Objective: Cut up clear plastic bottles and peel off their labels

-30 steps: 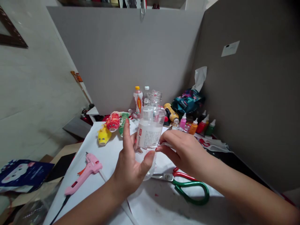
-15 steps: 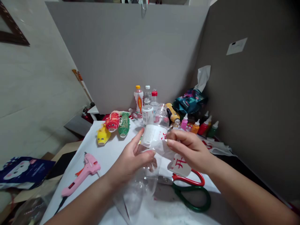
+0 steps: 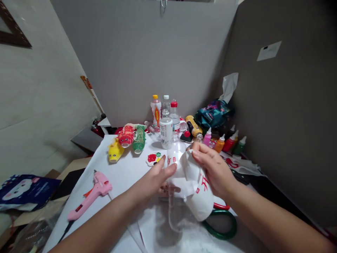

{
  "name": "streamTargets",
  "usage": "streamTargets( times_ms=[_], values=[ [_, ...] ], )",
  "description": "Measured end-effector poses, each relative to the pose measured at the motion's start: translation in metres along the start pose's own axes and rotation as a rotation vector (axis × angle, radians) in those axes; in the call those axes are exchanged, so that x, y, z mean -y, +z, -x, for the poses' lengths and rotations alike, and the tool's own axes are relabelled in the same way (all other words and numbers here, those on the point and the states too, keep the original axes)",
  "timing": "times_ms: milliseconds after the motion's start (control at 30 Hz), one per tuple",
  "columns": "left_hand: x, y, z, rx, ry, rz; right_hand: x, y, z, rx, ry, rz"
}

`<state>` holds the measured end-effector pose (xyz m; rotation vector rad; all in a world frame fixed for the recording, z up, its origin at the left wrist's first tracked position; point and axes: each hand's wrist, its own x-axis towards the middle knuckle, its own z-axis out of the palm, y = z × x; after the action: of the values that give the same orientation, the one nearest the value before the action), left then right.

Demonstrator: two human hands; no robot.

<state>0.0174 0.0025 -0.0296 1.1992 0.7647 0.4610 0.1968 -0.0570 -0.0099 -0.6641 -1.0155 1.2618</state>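
I see clear bottle (image 3: 177, 215) in left hand (image 3: 157, 178), fingers curled around it, long axis running near to far; white label (image 3: 200, 200) on its right side, nearer right hand (image 3: 213, 167), whose fingers pinch label's far edge

Tabletop (image 3: 129, 173) immediately right of the pink glue gun (image 3: 91, 195) is passable; painted figures (image 3: 126, 137) obstruct beyond it; left hand (image 3: 157, 179) and clear bottle (image 3: 177, 209) bar farther right.
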Motion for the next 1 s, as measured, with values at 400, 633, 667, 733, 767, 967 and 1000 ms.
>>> streamTargets(
  times_ms=[400,633,667,733,767,967,1000],
  values=[
    [-0.026,-0.005,0.015,-0.133,0.026,0.168,0.022,-0.024,-0.005,-0.218,-0.132,0.287],
    [-0.038,-0.018,0.028,-0.022,0.033,0.416,0.010,-0.069,-0.041,-0.323,-0.311,0.741],
    [-0.036,-0.017,0.028,0.001,0.028,0.413,0.007,-0.069,-0.043,-0.304,-0.352,0.802],
    [-0.033,-0.015,0.029,0.033,0.007,0.394,0.002,-0.065,-0.042,-0.227,-0.417,0.895],
    [-0.032,-0.013,0.029,0.034,0.001,0.384,0.000,-0.061,-0.040,-0.171,-0.434,0.918],
    [-0.034,-0.006,0.030,-0.026,0.034,0.401,-0.007,-0.037,-0.022,-0.009,-0.374,0.798],
    [-0.035,-0.006,0.030,-0.038,0.041,0.410,-0.007,-0.034,-0.020,-0.025,-0.343,0.762]
  ],
)
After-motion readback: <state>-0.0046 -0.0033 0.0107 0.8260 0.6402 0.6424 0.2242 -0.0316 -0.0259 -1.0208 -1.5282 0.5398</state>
